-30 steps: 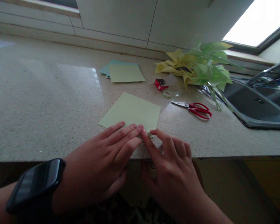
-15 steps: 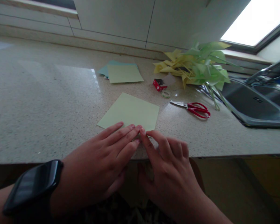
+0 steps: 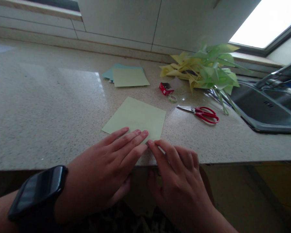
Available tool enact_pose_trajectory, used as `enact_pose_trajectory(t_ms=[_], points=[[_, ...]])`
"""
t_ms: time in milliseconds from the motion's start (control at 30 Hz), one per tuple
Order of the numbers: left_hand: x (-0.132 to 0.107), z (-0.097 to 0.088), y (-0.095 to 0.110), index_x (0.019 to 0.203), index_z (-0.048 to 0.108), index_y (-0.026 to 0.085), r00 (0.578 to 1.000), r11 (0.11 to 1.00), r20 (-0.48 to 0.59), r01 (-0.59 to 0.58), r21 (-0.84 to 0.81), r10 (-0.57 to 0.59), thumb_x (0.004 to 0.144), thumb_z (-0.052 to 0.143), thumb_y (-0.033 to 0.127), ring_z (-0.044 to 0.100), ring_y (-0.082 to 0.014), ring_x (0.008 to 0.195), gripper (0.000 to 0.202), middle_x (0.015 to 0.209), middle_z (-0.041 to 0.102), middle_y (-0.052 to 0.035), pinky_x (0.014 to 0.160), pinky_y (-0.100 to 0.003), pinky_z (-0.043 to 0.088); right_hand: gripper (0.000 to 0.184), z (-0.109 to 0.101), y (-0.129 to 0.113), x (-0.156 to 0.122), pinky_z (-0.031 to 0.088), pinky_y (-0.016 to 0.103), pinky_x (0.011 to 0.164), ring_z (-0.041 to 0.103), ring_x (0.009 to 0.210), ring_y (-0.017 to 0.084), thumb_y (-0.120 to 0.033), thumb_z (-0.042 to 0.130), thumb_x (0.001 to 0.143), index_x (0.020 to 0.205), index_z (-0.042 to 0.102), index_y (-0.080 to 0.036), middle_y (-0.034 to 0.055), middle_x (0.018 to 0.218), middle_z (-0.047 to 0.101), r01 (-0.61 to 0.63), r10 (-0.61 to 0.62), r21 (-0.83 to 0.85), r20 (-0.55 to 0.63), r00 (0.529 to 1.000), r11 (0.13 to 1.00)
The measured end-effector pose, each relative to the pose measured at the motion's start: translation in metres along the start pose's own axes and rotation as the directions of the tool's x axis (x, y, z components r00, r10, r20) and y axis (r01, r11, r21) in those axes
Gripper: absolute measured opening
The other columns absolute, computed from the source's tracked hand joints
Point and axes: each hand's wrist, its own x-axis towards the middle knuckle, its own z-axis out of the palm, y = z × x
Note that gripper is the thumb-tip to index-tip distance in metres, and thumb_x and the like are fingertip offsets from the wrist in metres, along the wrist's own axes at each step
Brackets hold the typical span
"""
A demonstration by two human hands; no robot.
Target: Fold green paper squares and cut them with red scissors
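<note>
A pale green square sheet of paper point(image 3: 142, 116) lies turned cornerwise near the counter's front edge. My left hand point(image 3: 109, 165) rests flat across its near left part, fingers stretched out. At the sheet's near corner, my right hand point(image 3: 177, 171) touches down with its index and middle fingertips. Its other fingers are bent, and the thumb hangs lower, apart from them. Both hands partly cover the near corner, so whether it is folded cannot be made out. Red-handled scissors point(image 3: 201, 113) lie to the right of the sheet, blades toward it.
Behind the sheet is a stack of green and blue paper point(image 3: 131, 77). A small red box point(image 3: 166, 88) of pins and a tape roll point(image 3: 173, 98) sit nearby. Yellow and green paper pinwheels point(image 3: 203, 69) lie in a heap beside the metal sink point(image 3: 264, 106).
My right hand's fingertips have slid slightly toward me and to the right, away from the left fingertips. The left hand and the sheet stay almost in place.
</note>
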Motion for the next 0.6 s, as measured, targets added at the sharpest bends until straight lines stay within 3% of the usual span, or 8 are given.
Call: enact_pose_trajectory(t_ms=[267,600], points=[[0.0015,0.001,0.0,0.148,0.041,0.008,1.0,1.0,-0.024,0.002,-0.004,-0.002,0.089,0.058,0.023,0.035,-0.0287,0.149,0.064,0.16,0.042,-0.0151,0.124,-0.05,0.03,0.032,-0.0082,0.0021,-0.0077,0.04,0.044,0.092,0.055,0.107,0.026,-0.018,0.056,0.096,0.127,0.062,-0.011,0.0094,0.125,0.067,0.013,-0.012,0.043,-0.024,1.0,0.999],[0.0006,0.0003,0.0009,0.148,0.041,0.008,1.0,1.0,-0.025,0.005,0.008,-0.005,0.089,0.057,0.022,0.036,-0.0285,0.149,0.063,0.16,0.041,-0.0147,0.125,-0.05,0.028,0.031,-0.0095,0.0012,-0.0033,0.04,0.044,0.092,0.058,0.105,0.026,-0.015,0.056,0.095,0.124,0.062,-0.012,0.0087,0.121,0.069,0.031,-0.03,0.045,-0.028,0.999,0.998]])
